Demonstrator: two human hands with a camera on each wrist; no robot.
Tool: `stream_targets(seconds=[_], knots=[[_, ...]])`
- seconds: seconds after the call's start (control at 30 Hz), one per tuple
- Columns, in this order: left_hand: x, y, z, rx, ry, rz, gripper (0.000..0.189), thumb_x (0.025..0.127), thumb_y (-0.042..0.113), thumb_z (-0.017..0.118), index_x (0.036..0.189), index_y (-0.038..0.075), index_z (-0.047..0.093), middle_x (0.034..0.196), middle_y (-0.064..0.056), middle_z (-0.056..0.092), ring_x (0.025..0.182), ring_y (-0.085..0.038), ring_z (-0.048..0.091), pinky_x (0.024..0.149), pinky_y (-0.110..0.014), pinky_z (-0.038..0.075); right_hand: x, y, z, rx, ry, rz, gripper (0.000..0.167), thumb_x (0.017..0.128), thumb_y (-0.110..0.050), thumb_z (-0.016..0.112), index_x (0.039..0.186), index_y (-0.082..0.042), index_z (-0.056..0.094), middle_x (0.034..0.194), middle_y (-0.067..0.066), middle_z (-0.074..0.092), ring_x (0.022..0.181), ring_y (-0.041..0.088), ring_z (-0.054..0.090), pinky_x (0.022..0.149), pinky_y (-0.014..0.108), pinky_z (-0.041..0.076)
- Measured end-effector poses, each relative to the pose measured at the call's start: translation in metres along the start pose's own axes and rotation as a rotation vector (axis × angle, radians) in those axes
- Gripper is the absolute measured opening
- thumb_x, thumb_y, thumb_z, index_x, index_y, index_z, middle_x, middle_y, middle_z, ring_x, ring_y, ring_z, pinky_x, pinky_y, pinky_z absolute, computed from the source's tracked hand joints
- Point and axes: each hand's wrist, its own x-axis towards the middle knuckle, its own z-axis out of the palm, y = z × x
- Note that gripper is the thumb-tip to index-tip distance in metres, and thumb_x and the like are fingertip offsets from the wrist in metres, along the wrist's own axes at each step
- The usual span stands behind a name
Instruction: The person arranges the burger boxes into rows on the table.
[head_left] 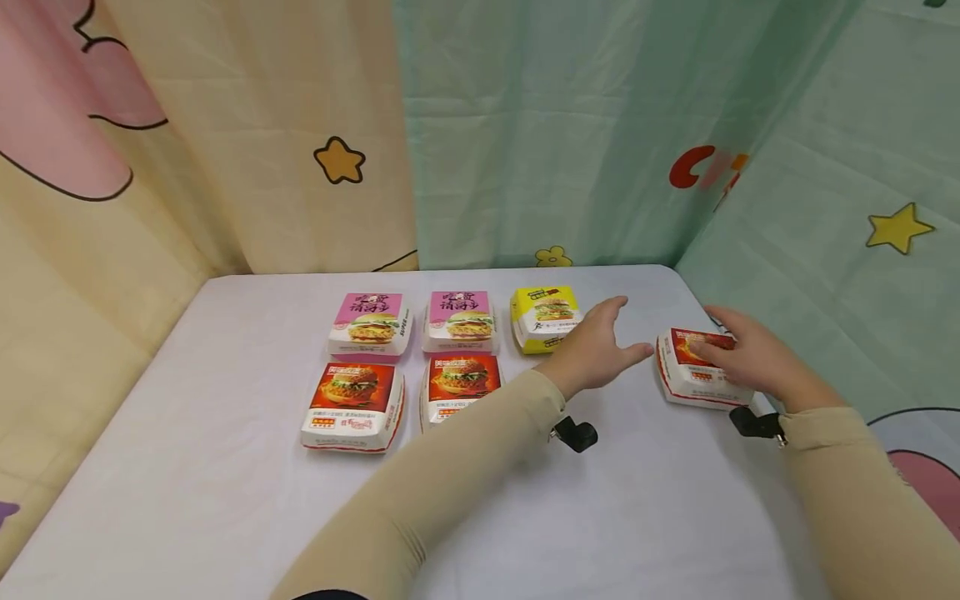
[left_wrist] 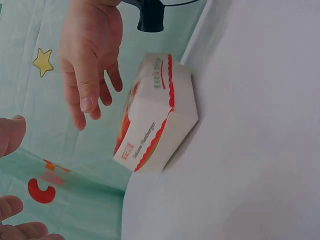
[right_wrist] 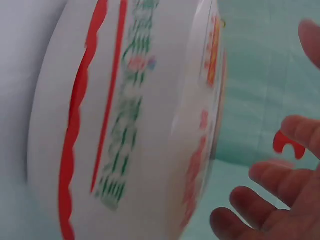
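A red-and-white burger box (head_left: 696, 385) sits at the right of the table. My right hand (head_left: 757, 360) is over its right side, thumb and fingers spread. In the left wrist view that hand (left_wrist: 92, 55) hangs beside the burger box (left_wrist: 155, 95) with a gap between them. The right wrist view shows the burger box (right_wrist: 155, 115) close up, its printed side facing the camera, apart from the loosely bent fingers (right_wrist: 270, 180). My left hand (head_left: 596, 354) is held between this box and the yellow burger box (head_left: 547, 310), thumb and fingers apart, gripping nothing.
Two pink burger boxes (head_left: 367, 327) stand in the back row, left of the yellow one. In front of them are two more red-and-white boxes (head_left: 352, 408), one partly hidden by my left sleeve (head_left: 435, 483). Curtains (head_left: 525, 150) hang behind the white table (head_left: 187, 433).
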Motion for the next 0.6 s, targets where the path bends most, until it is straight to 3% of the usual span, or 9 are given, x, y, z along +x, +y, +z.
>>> stream_targets(seconds=[0.17,0.3,0.47,0.6], knots=[[0.001,0.003,0.021,0.006,-0.072,-0.025,0.084,0.098,0.050,0.071,0.166,0.025,0.030,0.171,0.009,0.035,0.156,-0.009,0.036,0.124,-0.032,0.038,-0.007,0.032,0.000,0.026,-0.096,0.063,0.108,0.100,-0.058,0.063,0.167,0.001,0.001,0.164,0.044,0.012,0.144,0.067,0.020,0.109,0.081,0.034],[0.003,0.002,0.036,-0.022,-0.102,-0.059,0.085,0.096,0.051,0.073,0.166,0.027,0.031,0.169,0.011,0.036,0.155,-0.009,0.038,0.123,-0.032,0.040,-0.011,0.042,0.005,0.047,-0.155,0.105,0.116,0.097,-0.060,0.066,0.166,0.000,-0.005,0.161,0.048,0.011,0.139,0.067,0.024,0.105,0.080,0.039],[0.006,-0.003,0.047,-0.063,-0.124,-0.104,0.086,0.094,0.052,0.075,0.165,0.028,0.032,0.168,0.011,0.039,0.153,-0.011,0.041,0.122,-0.036,0.042,-0.013,0.042,0.012,0.065,-0.152,0.070,0.115,0.095,-0.054,0.071,0.166,0.001,0.000,0.158,0.046,0.021,0.132,0.060,0.035,0.103,0.075,0.044],[0.010,-0.010,0.051,-0.114,-0.120,-0.126,0.087,0.093,0.052,0.077,0.165,0.028,0.033,0.167,0.009,0.042,0.152,-0.012,0.043,0.123,-0.038,0.041,-0.015,0.037,0.018,0.131,-0.161,0.024,0.110,0.095,-0.043,0.075,0.168,-0.003,0.003,0.160,0.042,0.024,0.130,0.057,0.047,0.099,0.064,0.052]])
